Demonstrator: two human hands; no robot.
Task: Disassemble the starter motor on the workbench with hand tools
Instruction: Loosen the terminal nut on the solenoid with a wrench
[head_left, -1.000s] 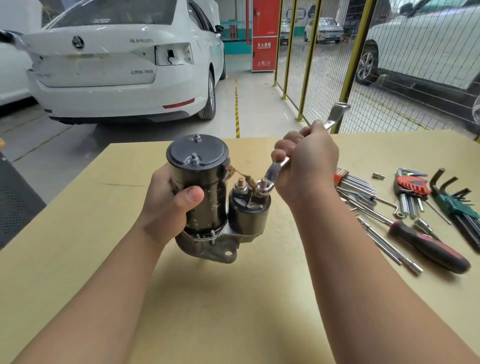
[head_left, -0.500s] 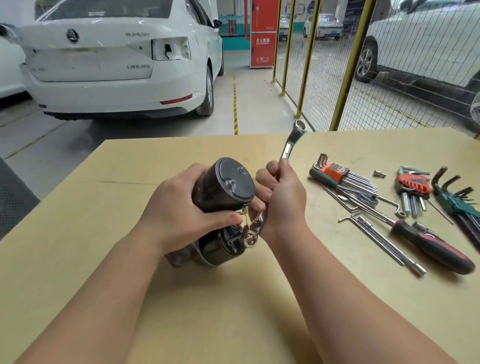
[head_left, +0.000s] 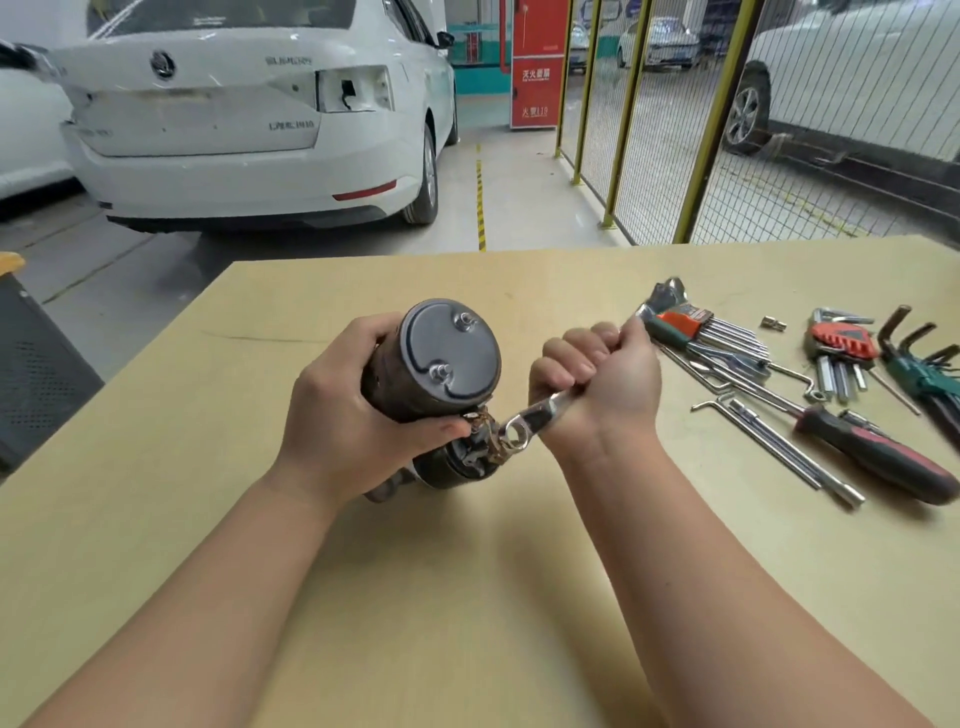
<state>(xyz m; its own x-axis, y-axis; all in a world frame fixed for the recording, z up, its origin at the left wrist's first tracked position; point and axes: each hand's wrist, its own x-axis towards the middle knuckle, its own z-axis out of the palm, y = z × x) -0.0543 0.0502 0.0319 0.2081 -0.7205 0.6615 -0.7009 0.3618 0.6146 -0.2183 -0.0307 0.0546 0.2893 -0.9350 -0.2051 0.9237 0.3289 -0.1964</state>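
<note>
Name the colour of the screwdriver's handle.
Black with red on the screwdriver handle, in the head view.

A pale wooden worktop (head_left: 467, 597) carries a spread of hand tools along its right side: an orange-holdered hex key set (head_left: 701, 332), a second red-holdered set (head_left: 839, 345), a green-holdered set (head_left: 930, 376), a small loose socket (head_left: 773, 323), bent metal rods (head_left: 779, 452), and a red-and-black-handled screwdriver (head_left: 878, 457) lying diagonally
</note>
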